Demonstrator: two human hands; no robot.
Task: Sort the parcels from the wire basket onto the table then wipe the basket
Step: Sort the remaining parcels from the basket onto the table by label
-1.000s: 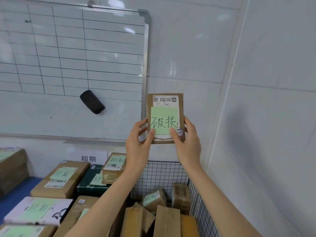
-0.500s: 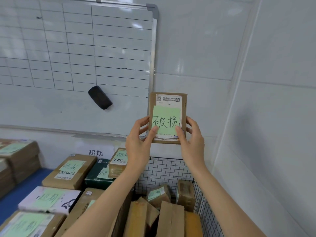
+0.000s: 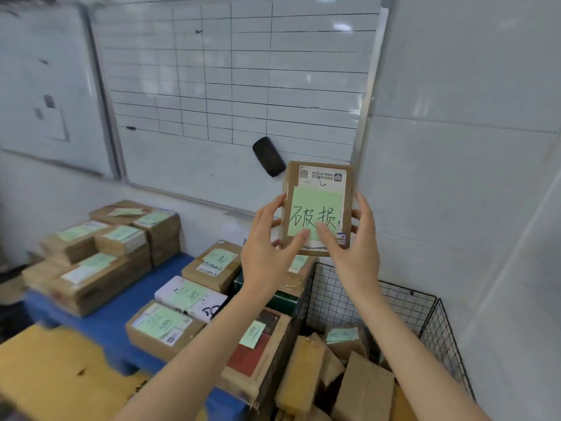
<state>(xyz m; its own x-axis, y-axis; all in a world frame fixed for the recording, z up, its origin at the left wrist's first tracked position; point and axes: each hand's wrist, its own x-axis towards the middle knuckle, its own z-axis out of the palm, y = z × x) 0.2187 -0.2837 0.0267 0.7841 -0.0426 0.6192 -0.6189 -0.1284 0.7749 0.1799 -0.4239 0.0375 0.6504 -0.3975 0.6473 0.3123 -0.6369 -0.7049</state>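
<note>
Holding one flat brown parcel (image 3: 292,177) upright in the air, seen just above the far left corner of the wire basket (image 3: 406,291) and in front of the lower edge of the whiteboard (image 3: 227,86). Faces the camera with a printed label (image 3: 321,177) on top and a green note (image 3: 312,205) below it, handwritten with two large characters. Pinched from both sides. Left hand (image 3: 267,247): thumb on the front face, fingers curled behind the left edge. Right hand (image 3: 355,247): thumb laid across the bottom of the note, fingers wrapped behind the right edge. Touching nothing else.

Below, inside the basket: remaining parcels (image 3: 358,381), brown, leaning on one another, one with a green note. To the left, on the blue counter (image 3: 121,314): a near group (image 3: 212,262) of noted parcels just beside the basket, and a taller stack (image 3: 91,268) well apart at the far end.

Judged to be mid-sorting, at the reading step: lifted out, note shown, not yet placed. Wiping not begun; no cloth in view.

Next, probably: matching the note to a group on the counter, or opening a fresh spot, going by characters seemingly unlike those on the near group, though too blurred there to be sure. Calls for a carry leftward and down, clear of the basket rim, then laying flat with the note up and releasing both hands.
</note>
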